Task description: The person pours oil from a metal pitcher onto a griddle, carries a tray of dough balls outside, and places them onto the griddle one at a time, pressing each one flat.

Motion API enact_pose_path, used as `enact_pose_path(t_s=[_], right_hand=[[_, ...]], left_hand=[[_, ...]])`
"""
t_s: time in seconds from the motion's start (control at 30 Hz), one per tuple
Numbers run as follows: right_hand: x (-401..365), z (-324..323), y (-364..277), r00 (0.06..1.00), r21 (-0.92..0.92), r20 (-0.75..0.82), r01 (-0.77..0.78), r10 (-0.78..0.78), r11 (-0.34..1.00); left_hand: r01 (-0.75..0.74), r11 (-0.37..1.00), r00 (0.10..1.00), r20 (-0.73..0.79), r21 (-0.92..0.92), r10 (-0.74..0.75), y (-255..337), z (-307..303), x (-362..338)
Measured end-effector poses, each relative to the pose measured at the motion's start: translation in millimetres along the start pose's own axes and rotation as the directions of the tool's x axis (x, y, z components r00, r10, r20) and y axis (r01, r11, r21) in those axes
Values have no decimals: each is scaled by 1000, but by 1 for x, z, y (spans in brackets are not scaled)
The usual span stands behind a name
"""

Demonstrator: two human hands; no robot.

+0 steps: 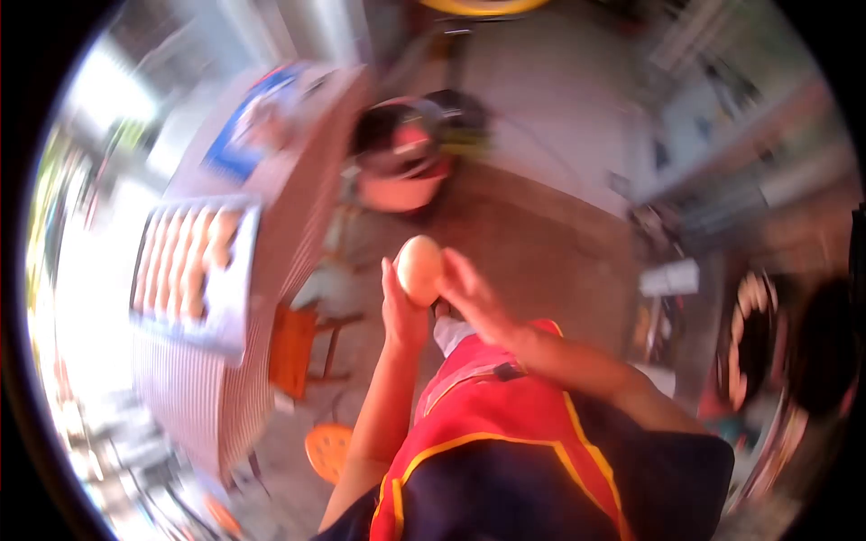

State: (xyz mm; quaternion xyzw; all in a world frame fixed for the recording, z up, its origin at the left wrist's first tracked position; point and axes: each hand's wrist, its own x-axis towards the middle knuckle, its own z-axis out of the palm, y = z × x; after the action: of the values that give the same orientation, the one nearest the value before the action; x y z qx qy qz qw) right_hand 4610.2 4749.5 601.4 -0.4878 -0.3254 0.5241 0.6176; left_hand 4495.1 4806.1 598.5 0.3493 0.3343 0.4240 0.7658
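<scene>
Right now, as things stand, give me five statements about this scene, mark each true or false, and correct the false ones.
1. The left hand and right hand both touch one smooth, pale, rounded piece. True.
2. The person's apron is plain green. False: the apron is red with yellow trim.
3. Rows of pale pieces lie on a rectangular silver tray. True.
4. That tray rests on a striped tablecloth. True.
5. The stool nearest the tray is blue. False: that wooden stool is orange-brown.
</scene>
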Motion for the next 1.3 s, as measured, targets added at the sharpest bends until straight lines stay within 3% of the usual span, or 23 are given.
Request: enact_pose_path(t_s=[0.07,0.13,0.23,0.33,0.47,0.5,0.53,0.57,0.67,0.7,0.73,0.77,0.8,0.87,0.93,1.03,1.13,1.27,1.3], right_hand=[[-26,-35,-26,971,175,-226,121,-80,977],[-62,-86,-66,969,492,-223,21,103,871],[-117,-189,-56,940,754,-310,150,144,639],[-167,-269,-68,838,812,-449,238,310,533],[-272,-422,-63,724,679,-666,488,181,548],[-307,-459,-65,670,483,-743,528,8,698],[-340,-497,-70,566,184,-810,496,-155,849],[-374,-534,-76,438,-132,-843,394,-312,910],[-454,-639,-100,157,211,-977,593,145,777],[-481,-672,-110,31,232,-968,473,248,850],[-504,-697,-114,-160,62,-980,326,120,943],[-532,-730,-112,-297,-18,-954,-112,-51,994],[-545,-754,-120,-309,-93,-943,-114,-124,989],[-569,-795,-127,-385,-122,-882,-372,-273,920],[-586,-836,-129,-383,-68,-831,-650,-403,757],[-584,-879,-125,-420,48,-826,-718,-377,694],[-559,-899,-117,-377,58,-833,-787,-405,614],[-514,-894,-117,-275,-125,-798,-794,-536,594],[-509,-890,-119,-204,-194,-822,-778,-531,598]], left_hand=[[-73,931,982,191,357,4,-12,87,-18],[-102,904,930,363,414,-61,-46,142,-29],[-180,857,860,500,483,-101,-91,217,-57],[-205,851,806,576,484,-133,-120,265,-66],[-99,830,780,561,548,-277,-198,342,-68],[-97,832,784,556,547,-274,-225,366,-70],[-78,817,771,555,571,-313,-252,387,-69],[-57,805,758,551,591,-350,-281,407,-68],[6,748,688,540,664,-485,-342,481,-83],[29,722,659,530,691,-534,-354,502,-89],[9,705,642,536,709,-548,-365,524,-94],[-6,691,629,541,722,-559,-378,544,-100],[-21,679,619,543,734,-568,-389,561,-103],[-19,653,604,529,757,-596,-406,583,-105],[-18,624,590,512,781,-624,-422,602,-105],[-36,578,571,492,815,-658,-438,621,-104],[-65,547,554,486,835,-676,-445,636,-103],[-45,530,554,462,847,-693,-453,655,-100],[-37,525,554,455,851,-698,-454,655,-98]])
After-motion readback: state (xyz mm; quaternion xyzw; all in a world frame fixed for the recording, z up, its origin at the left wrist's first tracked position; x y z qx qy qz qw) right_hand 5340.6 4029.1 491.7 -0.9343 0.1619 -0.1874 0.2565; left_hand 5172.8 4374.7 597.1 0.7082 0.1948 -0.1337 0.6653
